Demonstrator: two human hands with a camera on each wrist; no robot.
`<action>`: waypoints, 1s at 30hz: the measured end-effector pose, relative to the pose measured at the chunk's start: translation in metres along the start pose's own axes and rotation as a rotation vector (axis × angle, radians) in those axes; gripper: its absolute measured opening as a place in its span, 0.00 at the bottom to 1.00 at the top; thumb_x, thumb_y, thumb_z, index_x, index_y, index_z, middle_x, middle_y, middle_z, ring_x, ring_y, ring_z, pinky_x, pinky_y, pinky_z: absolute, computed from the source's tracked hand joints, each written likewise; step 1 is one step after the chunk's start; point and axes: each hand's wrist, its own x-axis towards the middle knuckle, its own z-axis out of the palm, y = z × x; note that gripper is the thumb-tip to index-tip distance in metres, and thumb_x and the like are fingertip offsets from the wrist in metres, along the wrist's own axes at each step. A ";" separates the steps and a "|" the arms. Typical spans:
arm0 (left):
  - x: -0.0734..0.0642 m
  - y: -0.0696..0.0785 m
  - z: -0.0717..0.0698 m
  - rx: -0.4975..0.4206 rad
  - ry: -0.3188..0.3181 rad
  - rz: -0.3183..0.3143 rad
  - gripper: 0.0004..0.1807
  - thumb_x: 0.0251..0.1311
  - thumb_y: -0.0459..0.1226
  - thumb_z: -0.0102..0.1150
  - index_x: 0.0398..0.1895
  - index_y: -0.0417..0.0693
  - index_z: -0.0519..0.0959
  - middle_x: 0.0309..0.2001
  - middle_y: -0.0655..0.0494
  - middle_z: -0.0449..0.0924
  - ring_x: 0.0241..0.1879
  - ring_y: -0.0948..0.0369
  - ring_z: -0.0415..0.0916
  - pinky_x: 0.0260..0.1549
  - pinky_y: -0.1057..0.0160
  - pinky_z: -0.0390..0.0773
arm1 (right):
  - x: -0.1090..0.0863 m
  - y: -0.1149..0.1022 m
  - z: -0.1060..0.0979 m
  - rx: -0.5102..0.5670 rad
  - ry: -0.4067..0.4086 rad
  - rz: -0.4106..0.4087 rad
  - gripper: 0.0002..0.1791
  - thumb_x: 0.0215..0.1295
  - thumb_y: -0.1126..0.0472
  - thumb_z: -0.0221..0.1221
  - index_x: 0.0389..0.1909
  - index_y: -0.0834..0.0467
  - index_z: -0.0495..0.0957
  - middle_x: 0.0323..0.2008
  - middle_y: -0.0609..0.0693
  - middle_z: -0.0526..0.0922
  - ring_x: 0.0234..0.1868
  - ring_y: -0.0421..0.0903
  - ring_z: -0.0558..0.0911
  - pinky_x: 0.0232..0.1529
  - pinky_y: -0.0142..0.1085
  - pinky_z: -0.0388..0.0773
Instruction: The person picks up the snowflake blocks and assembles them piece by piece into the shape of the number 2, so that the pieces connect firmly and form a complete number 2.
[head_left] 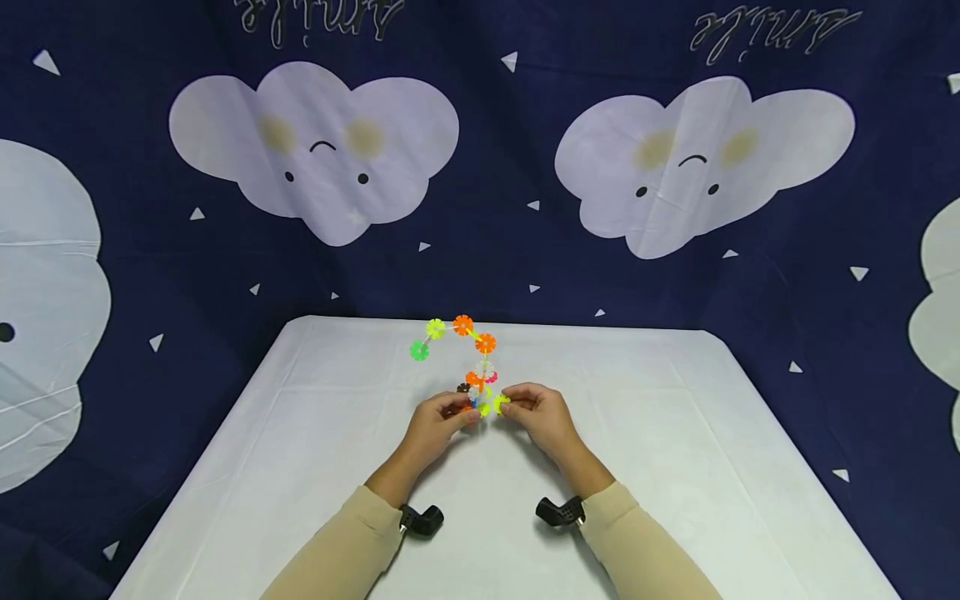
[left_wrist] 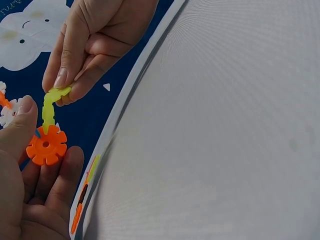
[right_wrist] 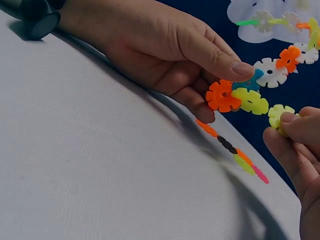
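The person's left hand (head_left: pixel 435 427) clamps thumb and fingers on the lower end of a chain (head_left: pixel 486 342) of notched plastic discs, with the thumb on a blue disc (right_wrist: pixel 247 83) and the fingertips behind an orange disc (right_wrist: pixel 220 97). A yellow disc (right_wrist: pixel 250 101) is joined beside these two. The right hand (head_left: pixel 547 421) pinches a loose yellow disc (head_left: pixel 502 404) between thumb and fingers; in the right wrist view a small gap parts it from the joined yellow one. The two hands are apart but near each other.

The chain is held up over the middle of the surface (head_left: pixel 637 400), toward its far edge. Past the blue disc come a white disc (right_wrist: pixel 270 73) and a smaller-looking orange one, and the chain then arches over to the left, ending in a green disc (head_left: pixel 419 350). Below the hands, a strip (right_wrist: pixel 227 144) of orange, black, yellow and pink discs shows edge-on; whether it touches the surface cannot be told.

Beige sleeves (head_left: pixel 348 533) reach in from the near edge, with a black camera at each wrist. Beyond the far edge hangs a navy cloth (head_left: pixel 495 167) printed with pale clouds and small triangles.
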 end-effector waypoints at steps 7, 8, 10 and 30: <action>0.000 0.000 0.002 -0.026 -0.016 0.003 0.14 0.63 0.25 0.71 0.51 0.28 0.84 0.46 0.38 0.83 0.40 0.51 0.84 0.37 0.66 0.85 | -0.003 -0.002 -0.001 0.007 -0.007 -0.031 0.12 0.62 0.76 0.71 0.46 0.73 0.85 0.37 0.62 0.88 0.34 0.45 0.87 0.38 0.32 0.86; 0.000 0.000 0.002 -0.033 -0.023 0.001 0.14 0.63 0.26 0.71 0.51 0.28 0.84 0.47 0.38 0.83 0.40 0.52 0.84 0.38 0.66 0.85 | -0.003 -0.001 -0.001 0.007 -0.007 -0.038 0.12 0.62 0.76 0.71 0.46 0.72 0.86 0.37 0.62 0.88 0.34 0.45 0.87 0.38 0.32 0.86; 0.000 0.000 0.001 -0.042 -0.037 -0.004 0.15 0.64 0.27 0.72 0.51 0.28 0.85 0.47 0.39 0.83 0.39 0.54 0.85 0.38 0.65 0.86 | -0.003 -0.001 -0.001 0.003 -0.007 -0.056 0.11 0.62 0.77 0.71 0.45 0.72 0.86 0.37 0.62 0.88 0.35 0.45 0.87 0.39 0.33 0.86; -0.001 0.002 -0.001 0.044 -0.081 -0.039 0.16 0.67 0.32 0.71 0.53 0.31 0.83 0.44 0.49 0.86 0.39 0.56 0.85 0.38 0.65 0.84 | -0.021 -0.039 0.015 -0.207 -0.014 -0.283 0.08 0.58 0.83 0.69 0.38 0.73 0.86 0.35 0.64 0.88 0.35 0.62 0.89 0.38 0.35 0.87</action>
